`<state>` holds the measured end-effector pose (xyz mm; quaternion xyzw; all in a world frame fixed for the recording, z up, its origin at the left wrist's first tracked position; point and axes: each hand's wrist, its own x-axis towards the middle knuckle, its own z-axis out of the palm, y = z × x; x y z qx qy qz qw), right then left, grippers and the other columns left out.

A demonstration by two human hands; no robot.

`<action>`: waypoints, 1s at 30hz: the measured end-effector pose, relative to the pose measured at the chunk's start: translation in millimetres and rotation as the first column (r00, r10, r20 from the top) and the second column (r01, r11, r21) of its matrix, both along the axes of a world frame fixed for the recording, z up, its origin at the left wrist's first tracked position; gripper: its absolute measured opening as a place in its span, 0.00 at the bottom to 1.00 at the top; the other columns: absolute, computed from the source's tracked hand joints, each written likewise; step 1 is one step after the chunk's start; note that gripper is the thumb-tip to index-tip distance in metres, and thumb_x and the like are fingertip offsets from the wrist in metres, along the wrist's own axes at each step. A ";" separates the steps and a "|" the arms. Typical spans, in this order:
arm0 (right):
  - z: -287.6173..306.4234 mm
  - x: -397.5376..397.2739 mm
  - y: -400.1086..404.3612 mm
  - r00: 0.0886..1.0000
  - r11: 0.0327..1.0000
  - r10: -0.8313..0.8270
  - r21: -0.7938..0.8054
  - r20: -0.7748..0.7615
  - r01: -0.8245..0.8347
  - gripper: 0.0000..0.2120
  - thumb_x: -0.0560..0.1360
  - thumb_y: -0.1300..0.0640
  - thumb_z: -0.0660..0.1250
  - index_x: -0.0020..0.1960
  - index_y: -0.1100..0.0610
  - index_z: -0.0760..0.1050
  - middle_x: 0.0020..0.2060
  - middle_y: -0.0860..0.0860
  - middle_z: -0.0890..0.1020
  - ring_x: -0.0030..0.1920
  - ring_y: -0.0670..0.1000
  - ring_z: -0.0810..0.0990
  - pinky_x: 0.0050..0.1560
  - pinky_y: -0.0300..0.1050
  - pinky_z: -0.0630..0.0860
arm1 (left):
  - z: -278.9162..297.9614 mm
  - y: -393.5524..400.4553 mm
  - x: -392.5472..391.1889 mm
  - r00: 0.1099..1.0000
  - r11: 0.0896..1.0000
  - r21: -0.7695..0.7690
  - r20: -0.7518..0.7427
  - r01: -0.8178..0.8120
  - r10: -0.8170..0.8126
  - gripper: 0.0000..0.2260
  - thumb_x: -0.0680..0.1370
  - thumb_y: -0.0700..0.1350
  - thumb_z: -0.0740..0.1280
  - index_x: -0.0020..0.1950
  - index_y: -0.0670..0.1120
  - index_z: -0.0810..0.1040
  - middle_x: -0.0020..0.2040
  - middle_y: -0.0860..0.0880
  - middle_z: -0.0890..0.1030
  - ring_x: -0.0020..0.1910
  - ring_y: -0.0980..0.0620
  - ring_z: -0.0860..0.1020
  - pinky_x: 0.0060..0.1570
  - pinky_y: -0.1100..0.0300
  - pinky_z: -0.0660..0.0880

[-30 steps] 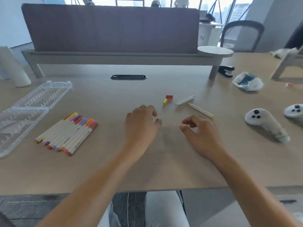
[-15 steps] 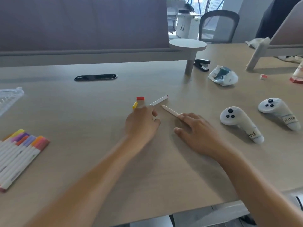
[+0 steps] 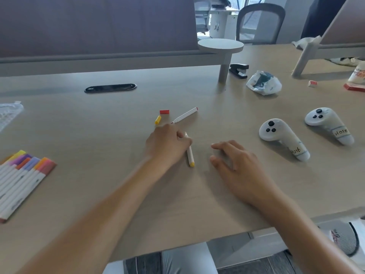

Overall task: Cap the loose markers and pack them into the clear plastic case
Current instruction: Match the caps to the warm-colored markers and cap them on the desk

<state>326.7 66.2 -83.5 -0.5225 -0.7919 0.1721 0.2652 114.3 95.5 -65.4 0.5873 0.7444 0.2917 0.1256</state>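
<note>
1. Far left edge: the clear plastic case (image 3: 8, 113), barely in frame; below it, capped markers (image 3: 23, 178) lie grouped for packing.
2. Centre: my left hand (image 3: 167, 144) pinches the yellow-ended marker (image 3: 190, 156); yellow cap (image 3: 157, 119) just beyond, ready.
3. Right of centre: my right hand (image 3: 235, 165) rests flat, fingers relaxed, holding nothing.

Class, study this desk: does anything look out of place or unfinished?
Yes. Two caps, the red cap and the yellow cap, lie loose on the table, apart from their markers. The red-tipped marker lies uncapped beside them; the left hand holds the yellow-ended marker.
</note>
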 end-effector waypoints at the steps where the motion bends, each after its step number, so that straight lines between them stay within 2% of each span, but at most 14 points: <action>1: -3.4 0.9 0.7 1.000 1.000 0.005 0.008 -0.007 -0.005 0.16 0.81 0.43 0.63 0.66 0.48 0.79 0.63 0.38 0.78 0.64 0.47 0.77 0.62 0.43 0.72 | 0.4 -0.3 2.6 1.000 1.000 -0.011 -0.007 -0.005 0.005 0.06 0.73 0.54 0.73 0.44 0.54 0.81 0.45 0.55 0.82 0.49 0.48 0.80 0.45 0.57 0.74; 5: -11.5 1.4 2.9 1.000 0.999 0.024 0.048 0.019 -0.025 0.14 0.80 0.43 0.64 0.61 0.48 0.80 0.60 0.38 0.77 0.63 0.47 0.76 0.64 0.48 0.73 | 3.0 -1.6 9.0 0.998 0.999 -0.049 -0.068 -0.008 0.005 0.10 0.70 0.56 0.75 0.46 0.53 0.82 0.47 0.54 0.82 0.49 0.48 0.80 0.44 0.57 0.71; 10: -9.2 -0.6 0.3 0.999 0.997 0.025 0.077 0.048 -0.028 0.13 0.80 0.44 0.65 0.60 0.48 0.80 0.60 0.39 0.77 0.63 0.49 0.74 0.64 0.49 0.74 | 9.9 -11.3 1.2 0.993 0.997 -0.078 -0.119 -0.001 -0.009 0.03 0.72 0.48 0.73 0.44 0.51 0.84 0.46 0.50 0.83 0.48 0.44 0.81 0.42 0.57 0.71; 13: -6.3 -4.7 0.1 0.994 0.997 -0.002 0.078 0.107 -0.007 0.13 0.80 0.45 0.67 0.61 0.48 0.79 0.60 0.41 0.77 0.63 0.50 0.73 0.64 0.48 0.72 | 12.8 -20.2 -12.0 0.994 0.997 -0.080 -0.104 0.016 -0.025 0.03 0.73 0.47 0.72 0.44 0.50 0.85 0.46 0.49 0.84 0.48 0.43 0.81 0.44 0.56 0.75; 17: 7.0 -24.6 8.8 0.987 1.000 -0.013 0.020 0.163 0.010 0.16 0.80 0.42 0.66 0.64 0.47 0.79 0.62 0.46 0.78 0.65 0.52 0.74 0.65 0.48 0.71 | 17.1 -26.6 -44.8 0.995 0.999 0.017 0.083 -0.048 0.046 0.02 0.72 0.46 0.72 0.42 0.49 0.85 0.41 0.50 0.85 0.45 0.46 0.83 0.48 0.52 0.80; 20: 18.7 -54.9 24.4 0.984 0.999 -0.004 -0.033 0.180 0.011 0.17 0.80 0.42 0.66 0.65 0.47 0.78 0.61 0.47 0.79 0.63 0.52 0.77 0.60 0.47 0.73 | 20.9 -25.7 -78.2 0.957 0.986 0.101 0.272 -0.134 0.103 0.02 0.73 0.47 0.74 0.44 0.50 0.85 0.40 0.53 0.84 0.45 0.50 0.83 0.49 0.55 0.80; 23: 27.3 -93.8 43.8 0.987 0.999 0.020 -0.052 0.158 -0.012 0.18 0.79 0.43 0.68 0.65 0.48 0.78 0.60 0.45 0.80 0.59 0.49 0.80 0.59 0.48 0.76 | 23.8 -26.5 -108.0 0.853 0.977 0.128 0.515 -0.169 0.080 0.02 0.73 0.46 0.75 0.43 0.49 0.86 0.39 0.50 0.85 0.39 0.48 0.83 0.45 0.54 0.81; 25: 30.4 -119.6 58.6 0.987 0.998 0.017 -0.070 0.159 -0.006 0.19 0.78 0.44 0.70 0.66 0.49 0.78 0.57 0.44 0.81 0.57 0.48 0.80 0.57 0.48 0.77 | 25.2 -26.5 -122.8 0.781 0.978 0.121 0.622 -0.171 0.059 0.03 0.74 0.44 0.74 0.44 0.45 0.86 0.38 0.48 0.84 0.35 0.48 0.81 0.41 0.54 0.81; 30: 31.0 -162.4 94.2 0.983 0.998 -0.010 -0.059 0.185 0.021 0.24 0.76 0.48 0.71 0.71 0.50 0.76 0.51 0.44 0.83 0.54 0.49 0.80 0.47 0.45 0.71 | 23.2 -19.8 -139.6 0.663 0.980 0.104 0.748 -0.172 0.037 0.05 0.76 0.41 0.73 0.48 0.40 0.85 0.38 0.46 0.83 0.35 0.49 0.81 0.39 0.56 0.79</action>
